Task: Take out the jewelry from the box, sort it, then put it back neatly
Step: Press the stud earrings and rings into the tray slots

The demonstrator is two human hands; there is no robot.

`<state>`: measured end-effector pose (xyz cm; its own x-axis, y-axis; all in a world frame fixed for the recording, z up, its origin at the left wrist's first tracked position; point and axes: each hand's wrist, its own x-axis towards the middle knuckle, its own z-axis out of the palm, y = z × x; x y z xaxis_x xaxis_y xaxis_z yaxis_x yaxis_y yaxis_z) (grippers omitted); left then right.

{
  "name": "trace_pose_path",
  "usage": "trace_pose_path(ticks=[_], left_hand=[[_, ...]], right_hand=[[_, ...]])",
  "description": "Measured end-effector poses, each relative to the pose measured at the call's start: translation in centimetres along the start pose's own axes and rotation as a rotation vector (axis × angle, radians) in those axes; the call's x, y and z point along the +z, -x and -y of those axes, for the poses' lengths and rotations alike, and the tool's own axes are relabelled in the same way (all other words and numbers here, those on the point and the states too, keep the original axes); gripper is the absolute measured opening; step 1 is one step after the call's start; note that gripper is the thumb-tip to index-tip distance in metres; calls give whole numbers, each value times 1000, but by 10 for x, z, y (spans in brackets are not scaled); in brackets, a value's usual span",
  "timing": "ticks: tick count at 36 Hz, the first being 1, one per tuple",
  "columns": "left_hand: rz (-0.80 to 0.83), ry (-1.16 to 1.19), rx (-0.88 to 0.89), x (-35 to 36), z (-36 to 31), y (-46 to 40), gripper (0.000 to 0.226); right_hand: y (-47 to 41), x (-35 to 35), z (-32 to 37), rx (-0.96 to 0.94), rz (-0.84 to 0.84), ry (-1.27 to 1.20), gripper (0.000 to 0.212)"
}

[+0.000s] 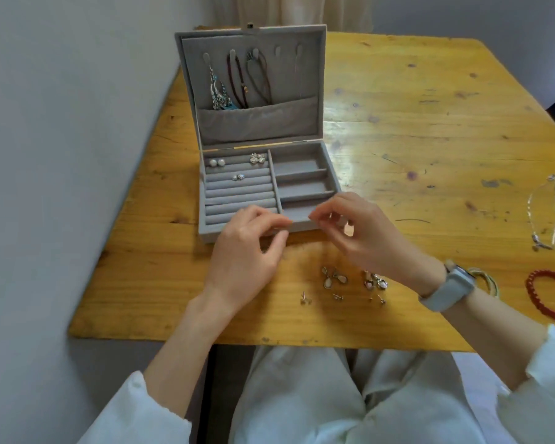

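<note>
Grey velvet lines the open jewelry box [263, 187], which stands toward the far left of the yellow wooden table [430, 123], its lid upright. On the lid's hooks hang a silver-and-turquoise necklace [217, 91], a dark red cord necklace [237, 81] and a brown cord necklace [259, 78], their lower ends tucked into the lid pocket [257, 121]. In the left half of the tray, the ring rolls hold a pair of pearl studs [217, 162], a silver earring pair [257, 158] and a small sparkling pair [238, 177]; the three compartments on the right look bare. Over the box's near edge, the left hand [247, 251] and the right hand [362, 235] face each other, each with thumb and forefinger pinched together; whatever lies between the fingertips is too small to make out. The right wrist wears a pale grey watch [449, 288]. On the table just near the hands lie teardrop earrings [334, 277], another cluster of earrings [375, 281] and small stud posts [337, 296]. Well off to the right rest a silver chain bracelet [545, 213], a red bead bracelet [551, 293] and pale green bangles [486, 278] beside the watch.
</note>
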<state>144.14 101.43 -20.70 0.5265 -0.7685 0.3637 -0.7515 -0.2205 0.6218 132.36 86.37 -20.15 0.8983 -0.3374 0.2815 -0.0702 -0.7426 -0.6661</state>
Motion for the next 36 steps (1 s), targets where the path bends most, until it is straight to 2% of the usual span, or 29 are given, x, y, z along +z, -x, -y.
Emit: trace_pose_path(ticks=[4, 7, 10, 18, 23, 26, 32, 36], left_hand=[[192, 25, -64, 8, -9, 15, 15], [225, -7, -118, 10, -9, 17, 22], [294, -57, -97, 29, -40, 17, 23], [283, -20, -93, 35, -39, 29, 6], [178, 113, -191, 21, -36, 27, 6], [95, 202, -241, 3, -30, 18, 6], [-144, 228, -300, -31, -4, 3, 12], [-304, 207, -375, -47, 19, -3, 15]], right_hand=[[14, -5, -5, 56, 178, 102, 17], [19, 1, -6, 54, 246, 140, 19], [50, -15, -17, 64, 163, 196, 20], [54, -8, -15, 30, 256, 211, 5], [49, -17, -6, 84, 235, 12, 6], [33, -15, 4, 22, 141, -34, 6], [-17, 4, 31, -87, -90, 23, 6], [-50, 17, 41, -109, -89, 138, 11]])
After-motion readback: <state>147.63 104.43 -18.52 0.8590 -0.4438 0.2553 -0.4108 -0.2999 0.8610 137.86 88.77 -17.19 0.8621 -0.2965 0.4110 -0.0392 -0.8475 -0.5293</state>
